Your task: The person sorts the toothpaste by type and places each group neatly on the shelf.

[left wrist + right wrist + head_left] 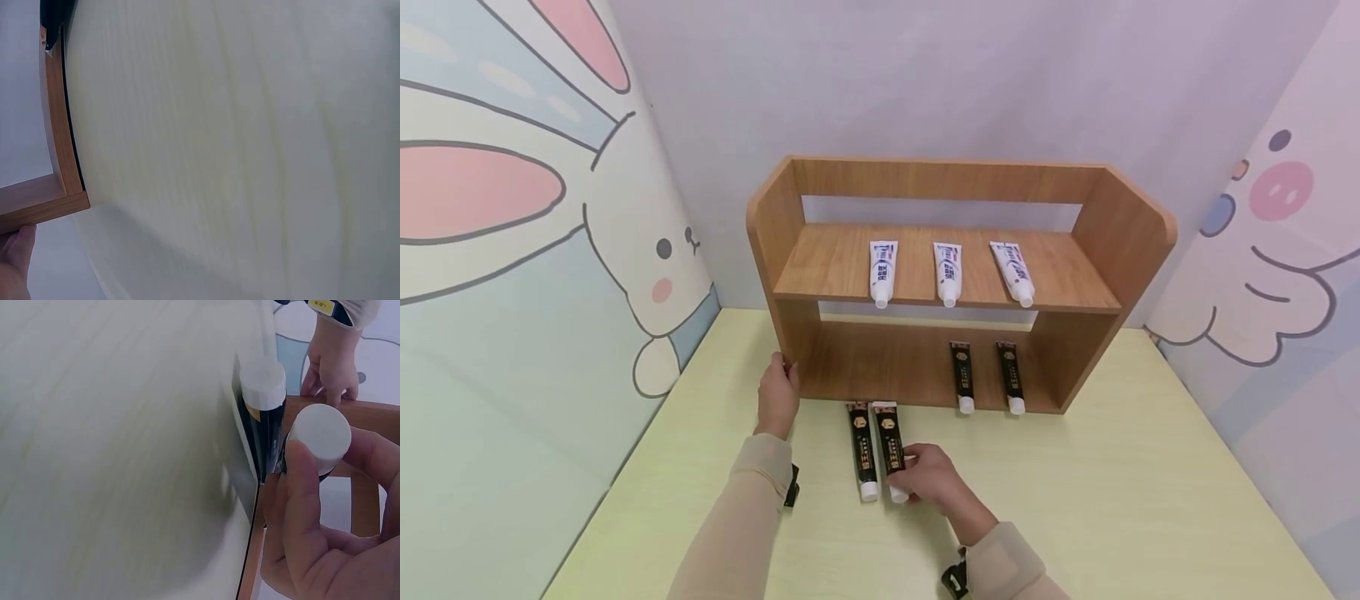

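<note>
My right hand [931, 477] pinches a black toothpaste tube [889, 433] near its white cap, with thumb and fingers on either side. In the right wrist view the cap [322, 434] points toward the camera. Left of it lies another black toothpaste tube [862, 450], cap toward me, at the front of the wooden shelf [880, 362]. My left hand [777, 398] rests against the shelf's left side panel, low near its front edge. From the right wrist view, that hand's fingertips [334, 400] touch the panel's outer side.
Two black toothpaste tubes [962, 375] lie on the lower board at the right. Along the upper board are three white toothpaste tubes [949, 271], caps forward. The pale table [1135, 500] reaches walls with cartoon animals on both sides.
</note>
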Tool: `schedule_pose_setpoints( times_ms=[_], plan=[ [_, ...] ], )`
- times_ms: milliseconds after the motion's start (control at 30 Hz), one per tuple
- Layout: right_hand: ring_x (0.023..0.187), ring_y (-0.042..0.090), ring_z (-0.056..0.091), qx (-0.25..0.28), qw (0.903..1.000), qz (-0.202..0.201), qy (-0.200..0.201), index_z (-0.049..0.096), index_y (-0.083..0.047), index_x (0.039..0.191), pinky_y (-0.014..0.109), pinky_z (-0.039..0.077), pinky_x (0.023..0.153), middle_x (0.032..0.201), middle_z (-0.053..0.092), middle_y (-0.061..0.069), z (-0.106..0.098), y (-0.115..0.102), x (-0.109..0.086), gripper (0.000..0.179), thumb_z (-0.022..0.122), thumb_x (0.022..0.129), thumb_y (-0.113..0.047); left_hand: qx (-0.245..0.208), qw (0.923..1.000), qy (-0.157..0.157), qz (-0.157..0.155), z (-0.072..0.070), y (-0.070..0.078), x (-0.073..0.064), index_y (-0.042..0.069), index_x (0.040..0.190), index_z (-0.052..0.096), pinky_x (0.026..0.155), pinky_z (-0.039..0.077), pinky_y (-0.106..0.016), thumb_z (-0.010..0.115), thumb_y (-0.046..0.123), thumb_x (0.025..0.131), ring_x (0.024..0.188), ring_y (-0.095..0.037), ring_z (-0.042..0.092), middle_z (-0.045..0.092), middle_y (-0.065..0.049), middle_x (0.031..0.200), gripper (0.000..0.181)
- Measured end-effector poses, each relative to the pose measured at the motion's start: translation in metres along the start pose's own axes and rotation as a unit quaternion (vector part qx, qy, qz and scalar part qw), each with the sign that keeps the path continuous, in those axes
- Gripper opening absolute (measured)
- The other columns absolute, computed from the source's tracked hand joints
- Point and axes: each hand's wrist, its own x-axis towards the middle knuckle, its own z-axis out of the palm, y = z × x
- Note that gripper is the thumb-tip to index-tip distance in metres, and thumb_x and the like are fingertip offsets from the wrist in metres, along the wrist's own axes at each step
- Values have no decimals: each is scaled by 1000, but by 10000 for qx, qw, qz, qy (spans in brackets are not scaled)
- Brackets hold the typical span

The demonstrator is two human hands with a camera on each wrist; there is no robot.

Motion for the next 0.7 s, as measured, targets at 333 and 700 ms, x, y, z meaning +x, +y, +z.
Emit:
schedule_pose_setpoints(
  times_ms=[333, 700],
  plan=[
    [72, 21, 61, 57, 9999, -80, 75, 50, 16, 126, 34, 55, 55, 89, 59, 12, -4, -5, 5, 58, 75, 76, 0, -82, 9999, -91, -119, 0, 0, 0, 4, 132, 41, 92, 47, -53, 49, 17, 104, 112, -35, 56, 52, -19, 128, 32],
    [74, 22, 61, -20, 9996, -55, 273, 49, 16, 128, 36, 56, 59, 93, 58, 14, -10, -12, 17, 58, 75, 79, -1, -54, 9999, -53, -150, 0, 2, 0, 4, 130, 42, 90, 48, -54, 49, 17, 104, 110, -36, 56, 53, -20, 126, 30]
  ],
)
